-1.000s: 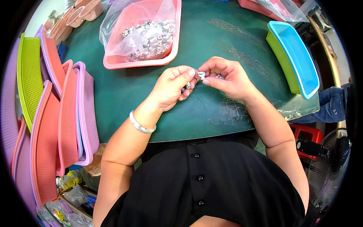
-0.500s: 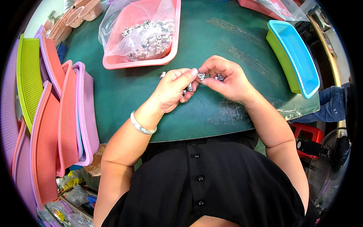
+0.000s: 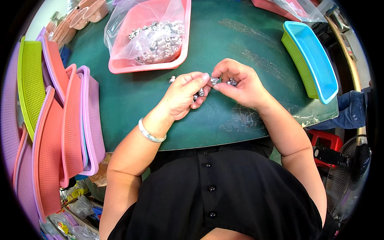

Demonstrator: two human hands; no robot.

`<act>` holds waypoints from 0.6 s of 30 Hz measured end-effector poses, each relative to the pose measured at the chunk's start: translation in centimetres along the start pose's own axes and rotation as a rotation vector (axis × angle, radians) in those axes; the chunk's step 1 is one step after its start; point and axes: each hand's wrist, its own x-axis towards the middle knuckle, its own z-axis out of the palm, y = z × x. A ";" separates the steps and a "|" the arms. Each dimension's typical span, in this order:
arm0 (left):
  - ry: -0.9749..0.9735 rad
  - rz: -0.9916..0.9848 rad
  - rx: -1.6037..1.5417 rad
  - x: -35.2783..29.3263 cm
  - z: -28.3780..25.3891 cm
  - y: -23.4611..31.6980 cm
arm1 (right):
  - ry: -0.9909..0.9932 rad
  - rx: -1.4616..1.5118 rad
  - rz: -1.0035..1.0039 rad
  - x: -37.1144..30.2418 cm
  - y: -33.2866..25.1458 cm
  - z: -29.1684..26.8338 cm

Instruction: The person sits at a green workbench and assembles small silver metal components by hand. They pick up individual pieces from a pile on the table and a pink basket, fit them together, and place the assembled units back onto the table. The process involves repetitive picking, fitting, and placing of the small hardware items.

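Over the green table my left hand (image 3: pixel 186 94) is curled round several small metal fittings (image 3: pixel 201 92), which show between its fingers. Its thumb and forefinger meet the fingertips of my right hand (image 3: pixel 242 83) at one small silvery fitting (image 3: pixel 214 81). The right thumb and forefinger pinch that piece, while more small metal parts (image 3: pixel 232 82) rest in the curled palm. A loose fitting (image 3: pixel 172 79) lies on the table just beyond my left hand. Fingers hide part of what both hands hold.
A pink basket (image 3: pixel 114 66) with a plastic bag of metal fittings (image 3: pixel 162 46) stands beyond my hands. At the right sits a blue and green basket (image 3: pixel 334 90). Stacked baskets (image 3: pixel 74 128) line the left. A fan (image 3: pixel 348 172) stands low at the right.
The small fitting between my fingertips has turned slightly, and the right fingers have shifted a little on it. Arms, baskets and the loose fitting stay where they were.
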 end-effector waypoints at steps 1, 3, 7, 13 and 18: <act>0.004 -0.002 0.001 0.0 0.0 0.0 | 0.020 0.018 0.003 0.0 0.0 0.1; 0.012 -0.007 0.003 0.0 0.0 0.0 | 0.015 0.034 0.017 0.0 0.1 0.1; 0.024 -0.008 0.015 -0.1 0.1 -0.1 | 0.007 0.045 0.013 0.0 -0.1 0.2; 0.042 -0.001 0.029 0.0 0.1 -0.1 | 0.021 0.008 -0.030 0.1 0.1 0.3; 0.021 -0.029 -0.087 0.2 0.1 -0.2 | 0.056 0.017 -0.019 0.1 -0.6 0.4</act>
